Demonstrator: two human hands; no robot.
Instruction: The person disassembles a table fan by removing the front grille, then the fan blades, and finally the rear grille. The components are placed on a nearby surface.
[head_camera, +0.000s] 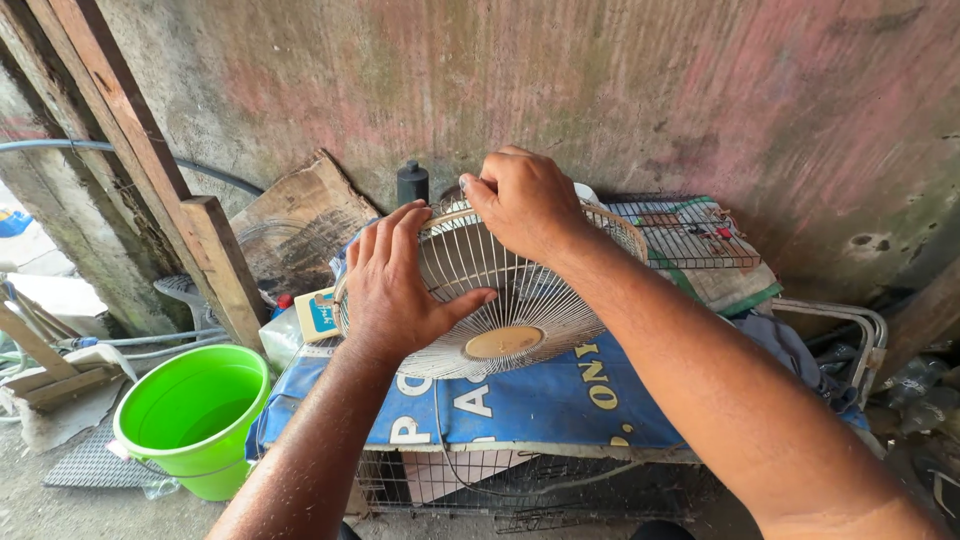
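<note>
Now | both hands: left (395, 290), right (525, 205) clamped on white fan grille (520, 310) | blue printed tarp (540, 400) beneath | green bucket (195, 415) left

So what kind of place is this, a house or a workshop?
Probably a rough outdoor work corner or shed, not a tidy room: a stained concrete wall, wooden planks leaning on it, a wire cage as a table, and both hands on a fan guard.

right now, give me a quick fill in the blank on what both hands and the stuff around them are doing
1. Both hands grip a round white wire fan guard, the left hand on its ____ rim.
2. The right hand grips its ____ edge.
3. The guard rests on a ____ printed tarp.
4. The bright green plastic bucket stands on the ____.

Missing words: left; top; blue; floor
</note>
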